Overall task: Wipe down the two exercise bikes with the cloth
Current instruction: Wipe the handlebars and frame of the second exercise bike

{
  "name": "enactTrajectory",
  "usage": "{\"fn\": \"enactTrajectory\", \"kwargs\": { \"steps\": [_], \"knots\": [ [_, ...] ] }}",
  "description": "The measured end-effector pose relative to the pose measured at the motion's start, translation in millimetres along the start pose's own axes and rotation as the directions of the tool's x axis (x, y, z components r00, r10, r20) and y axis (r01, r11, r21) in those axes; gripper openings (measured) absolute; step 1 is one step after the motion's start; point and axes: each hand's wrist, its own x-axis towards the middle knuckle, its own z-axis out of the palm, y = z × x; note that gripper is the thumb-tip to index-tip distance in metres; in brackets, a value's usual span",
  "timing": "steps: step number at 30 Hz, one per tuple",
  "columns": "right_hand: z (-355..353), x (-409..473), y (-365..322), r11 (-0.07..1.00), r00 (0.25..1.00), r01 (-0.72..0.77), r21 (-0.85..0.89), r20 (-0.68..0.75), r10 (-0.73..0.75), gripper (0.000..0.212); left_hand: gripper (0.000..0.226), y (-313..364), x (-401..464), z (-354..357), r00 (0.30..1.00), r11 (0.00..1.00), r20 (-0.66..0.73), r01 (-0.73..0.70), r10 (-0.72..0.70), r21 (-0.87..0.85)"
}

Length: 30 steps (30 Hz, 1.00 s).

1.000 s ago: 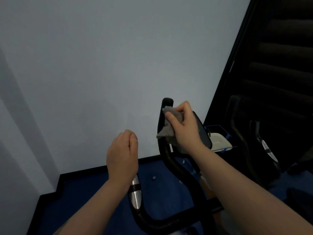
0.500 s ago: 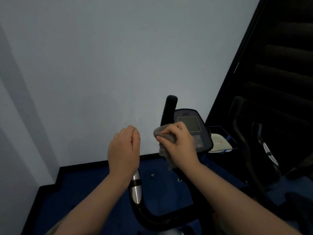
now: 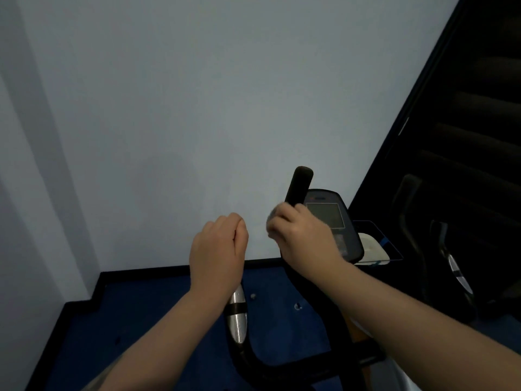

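Hands (image 3: 303, 235) on handlebar (image 3: 298, 184) — blue floor (image 3: 158, 314)

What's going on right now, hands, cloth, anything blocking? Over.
Right hand grips cloth round the near bike's right handlebar. Left hand curled over the left handlebar. Nothing seen blocking; second bike waits, right.

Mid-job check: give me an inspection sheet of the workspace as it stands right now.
Surface: blue floor, two small specks on it.
Job's things: grey cloth on near bike's right handlebar; console beside it; second bike in the dark at right.
Clutter: white object behind console.
Hands: right hand grips cloth; left hand curled round left handlebar.
Cables: nothing seen.
Surroundings: white wall, black skirting.
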Motion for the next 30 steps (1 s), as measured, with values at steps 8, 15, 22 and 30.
{"fn": "enactTrajectory", "kwargs": {
  "steps": [8, 15, 22, 30],
  "knots": [
    [-6.6, -9.2, -8.0, 0.967, 0.991, -0.098, 0.236, -0.065, 0.116, 0.013, 0.029, -0.3, -1.0, -0.5, 1.0, 1.0, -0.014, 0.009, -0.009, -0.01],
    [-22.8, -3.3, 20.0, 0.868, 0.961, -0.19, 0.459, -0.095, 0.26, 0.014, 0.03, 0.8, -1.6, 3.5, 0.999, 0.997, -0.036, 0.022, -0.025, -0.078],
    [-27.1, -46.2, 29.4, 0.744, 0.96, -0.198, 0.638, 0.279, 0.017, 0.01, 0.03, -0.7, -0.6, 3.2, 0.999, 0.999, -0.034, 0.007, -0.009, -0.044],
    [-19.6, 36.2, 30.6, 0.197, 0.632, -0.275, 0.941, 0.022, 0.775, 0.007, 0.029, 0.7, -1.3, 5.6, 0.998, 0.995, -0.046, 0.029, -0.034, -0.09]
  ]
}}
